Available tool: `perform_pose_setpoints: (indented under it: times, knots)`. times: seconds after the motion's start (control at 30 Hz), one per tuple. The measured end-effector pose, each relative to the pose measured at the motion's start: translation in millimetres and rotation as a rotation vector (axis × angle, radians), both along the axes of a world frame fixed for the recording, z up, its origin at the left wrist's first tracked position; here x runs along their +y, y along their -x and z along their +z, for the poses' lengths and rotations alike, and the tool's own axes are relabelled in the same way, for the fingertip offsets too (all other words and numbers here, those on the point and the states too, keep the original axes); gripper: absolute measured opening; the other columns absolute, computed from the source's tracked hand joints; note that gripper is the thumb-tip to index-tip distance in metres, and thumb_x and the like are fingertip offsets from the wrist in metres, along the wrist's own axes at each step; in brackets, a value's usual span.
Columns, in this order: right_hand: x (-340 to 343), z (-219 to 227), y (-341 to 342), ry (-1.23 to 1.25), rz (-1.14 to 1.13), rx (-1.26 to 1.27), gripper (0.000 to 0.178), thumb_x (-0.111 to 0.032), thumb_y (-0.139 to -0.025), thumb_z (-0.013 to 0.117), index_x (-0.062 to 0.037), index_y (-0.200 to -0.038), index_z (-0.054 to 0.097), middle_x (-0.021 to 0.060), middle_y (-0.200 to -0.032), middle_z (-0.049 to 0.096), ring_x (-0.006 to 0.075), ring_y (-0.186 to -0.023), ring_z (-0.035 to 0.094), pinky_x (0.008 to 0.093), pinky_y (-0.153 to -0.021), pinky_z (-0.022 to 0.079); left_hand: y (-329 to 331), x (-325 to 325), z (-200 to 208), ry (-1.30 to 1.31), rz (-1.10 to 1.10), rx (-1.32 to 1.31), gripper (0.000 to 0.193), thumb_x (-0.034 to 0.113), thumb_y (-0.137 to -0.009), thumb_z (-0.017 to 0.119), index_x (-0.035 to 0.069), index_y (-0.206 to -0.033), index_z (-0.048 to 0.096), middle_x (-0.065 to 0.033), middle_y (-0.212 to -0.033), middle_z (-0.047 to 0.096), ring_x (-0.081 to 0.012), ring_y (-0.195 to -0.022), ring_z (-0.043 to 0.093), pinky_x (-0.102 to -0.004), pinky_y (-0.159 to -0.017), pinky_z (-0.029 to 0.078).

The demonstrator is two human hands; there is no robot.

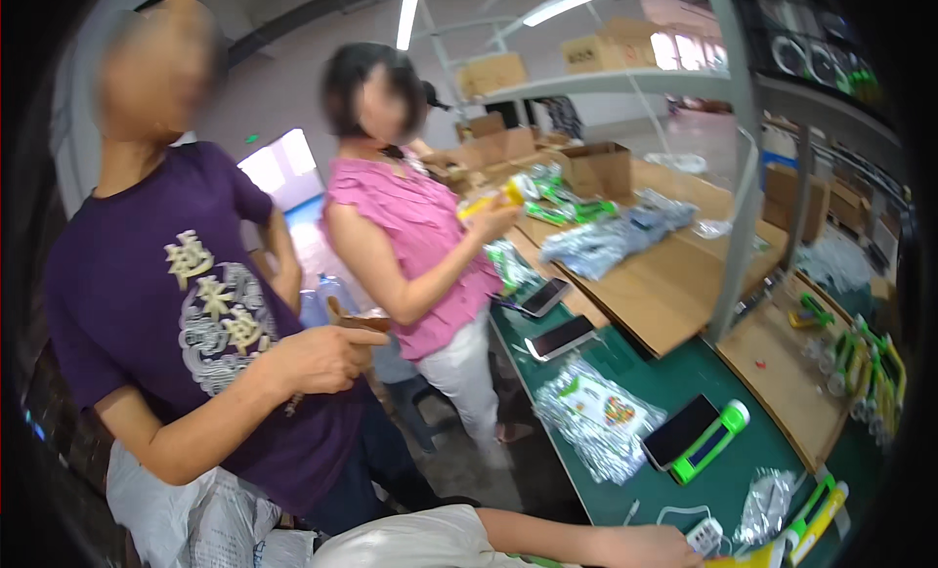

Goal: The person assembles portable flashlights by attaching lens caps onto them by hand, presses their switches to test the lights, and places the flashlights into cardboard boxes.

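My left forearm, in a pale short sleeve point(415, 541), reaches right along the bottom edge. My left hand point(669, 548) rests low on the green table; its fingers are mostly cut off, so whether it grips anything is unclear. Just beside it lies a small white box-shaped device point(703, 536) with a white cable. Close by are a yellow-and-green tubular item point(819, 524), a crumpled silver bag point(767, 504) and a yellow piece at the lower rim. Farther in sit a green-and-white tubular item point(713, 443), a dark-screened phone point(681, 429) and silver foil packaging point(596, 421). My right hand is out of view.
A person in purple point(195, 304) stands at left, pointing; another in pink point(415, 246) holds a yellow item point(490, 201). Two more phones lie along the table point(516, 373). A flattened carton point(674, 290), a metal rack post point(735, 207) and a cardboard tray point(772, 373) stand beyond.
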State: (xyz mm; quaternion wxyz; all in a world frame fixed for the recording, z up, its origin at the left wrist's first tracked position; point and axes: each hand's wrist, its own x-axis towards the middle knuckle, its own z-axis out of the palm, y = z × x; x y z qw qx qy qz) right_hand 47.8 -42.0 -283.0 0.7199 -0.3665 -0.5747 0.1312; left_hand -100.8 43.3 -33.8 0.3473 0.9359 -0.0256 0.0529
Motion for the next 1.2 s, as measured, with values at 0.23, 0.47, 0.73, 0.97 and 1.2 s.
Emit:
perform_pose_setpoints:
  times: [0.23, 0.47, 0.73, 0.97, 1.2]
  knots:
    - [-48.1, 53.4, 9.4, 0.123, -0.141, 0.124, 0.075, -0.038, -0.079, 0.065, 0.0005, -0.130, 0.027, 0.0136, -0.115, 0.048, 0.0210, -0.100, 0.051, 0.0373, -0.092, 0.039, -1.6, 8.9, -10.9, 0.058, -0.047, 0.103, 0.055, 0.018, -0.067, 0.073, 0.006, -0.113, 0.044, -0.0148, -0.088, 0.059, -0.0310, -0.085, 0.062, -0.0378, -0.072, 0.051]
    - [-50.9, 116.0, 28.3, 0.251, 0.005, 0.236, 0.086, -0.042, -0.079, 0.063, 0.0012, -0.135, 0.015, 0.0129, -0.103, 0.052, 0.0230, -0.092, 0.055, 0.0386, -0.090, 0.041, 0.1, 7.8, -12.8, 0.181, 0.006, -0.014, 0.052, 0.033, -0.071, 0.072, 0.006, -0.108, 0.048, -0.0138, -0.082, 0.060, -0.0324, -0.074, 0.062, -0.0401, -0.061, 0.049]
    - [-49.5, 127.5, 29.7, 0.369, -0.034, 0.285, 0.095, -0.055, -0.085, 0.054, 0.0061, -0.141, 0.009, 0.0127, -0.101, 0.055, 0.0080, -0.059, 0.047, 0.0186, -0.055, 0.038, 4.1, 32.7, -17.9, 0.959, 0.093, 0.111, 0.041, 0.014, -0.073, 0.077, 0.005, -0.108, 0.056, -0.0001, -0.085, 0.062, -0.0063, -0.077, 0.056, -0.0228, -0.067, 0.043]
    - [-40.3, 139.1, 25.4, 0.325, 0.048, 0.224, 0.059, -0.028, -0.091, 0.051, 0.0011, -0.133, 0.021, 0.0086, -0.077, 0.055, 0.0074, -0.056, 0.042, 0.0191, -0.052, 0.033, 28.3, 127.2, -30.1, 0.983, 0.747, -0.288, 0.023, 0.007, -0.083, 0.065, 0.001, -0.103, 0.056, -0.0012, -0.090, 0.060, -0.0079, -0.082, 0.055, -0.0227, -0.075, 0.044]
    - [-38.9, 141.7, 29.0, 0.326, 0.038, 0.263, 0.049, -0.017, -0.089, 0.051, 0.0004, -0.127, 0.027, 0.0098, -0.079, 0.054, 0.0084, -0.059, 0.045, 0.0193, -0.055, 0.037, 54.0, 190.2, -53.1, 1.250, 0.837, -0.433, 0.028, 0.013, -0.086, 0.064, -0.003, -0.107, 0.055, -0.0062, -0.092, 0.062, -0.0111, -0.082, 0.058, -0.0252, -0.075, 0.046]
